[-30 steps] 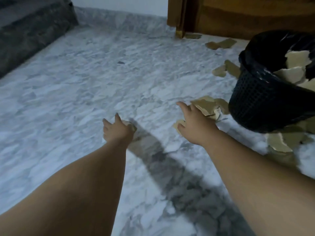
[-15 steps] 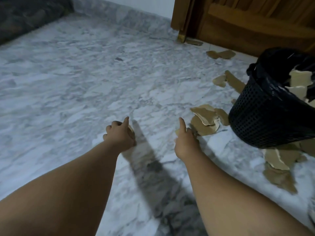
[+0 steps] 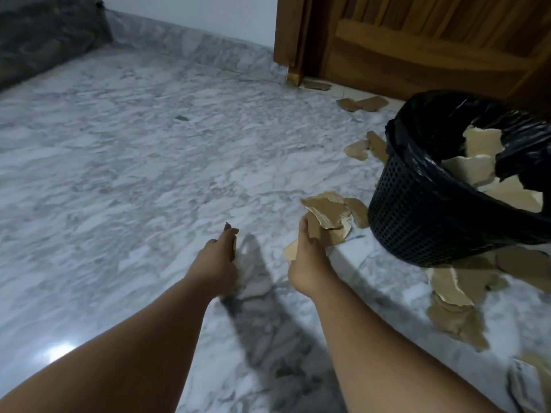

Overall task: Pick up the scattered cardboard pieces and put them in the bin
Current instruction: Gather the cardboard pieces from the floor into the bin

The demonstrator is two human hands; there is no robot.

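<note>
My right hand (image 3: 307, 263) is shut on a torn brown cardboard piece (image 3: 313, 229), at the near edge of a small cardboard pile (image 3: 331, 208) on the marble floor. My left hand (image 3: 219, 259) is closed with the thumb up, and a thin edge of a small cardboard piece shows in its fingers. To the right stands the black mesh bin (image 3: 417, 222) with a black liner; several pale cardboard pieces (image 3: 481, 141) lie inside it. More pieces lie below the bin (image 3: 453, 293), behind it (image 3: 357, 149) and near the door (image 3: 362, 104).
A wooden door and frame (image 3: 417, 40) stand at the back right. A dark stone step (image 3: 44, 40) rises at the back left. A marble skirting (image 3: 193, 46) runs along the white wall. A printed scrap (image 3: 524, 380) lies at the lower right.
Both hands have closed on cardboard on the floor: the right hand went from spread fingers to a grip with its piece lifted. The view has shifted toward the bin.
</note>
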